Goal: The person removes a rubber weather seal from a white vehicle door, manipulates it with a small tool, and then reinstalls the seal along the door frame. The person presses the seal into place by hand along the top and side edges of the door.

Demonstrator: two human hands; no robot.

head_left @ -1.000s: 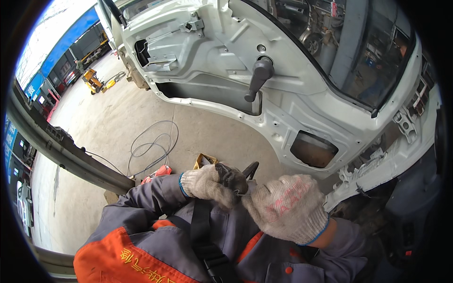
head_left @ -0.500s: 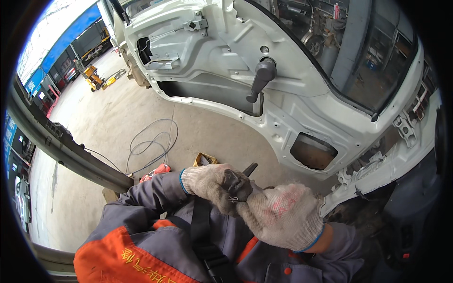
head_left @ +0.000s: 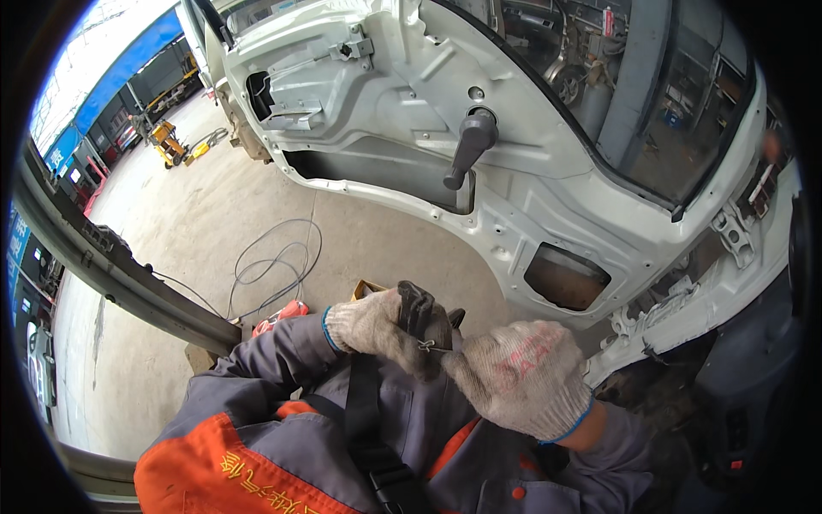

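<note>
Both my hands wear off-white knit work gloves, soiled at the fingers, and meet in front of my chest. My left hand (head_left: pixel 375 330) is closed around a black plastic part (head_left: pixel 417 310); its exact kind is hidden by the fingers. Beside the left thumb shows a small bent wire clip (head_left: pixel 425 345). From it a thin metal end runs to the fingertips of my right hand (head_left: pixel 524 377), which are pinched on it. Ahead stands a bare white vehicle door (head_left: pixel 377 111), its trim off, with a black window crank (head_left: pixel 473 146) pointing down.
A coiled grey hose (head_left: pixel 278 257) lies on the concrete floor. Close to my left arm are a red item (head_left: pixel 282 315) and a yellow box (head_left: pixel 366 289). A metal frame bar (head_left: pixel 128 274) crosses the left side. Door hinges (head_left: pixel 735 236) stand at right.
My right hand has drawn a little to the right, opening a gap in which the wire clip shows. My left hand has turned, so the black part stands more upright.
</note>
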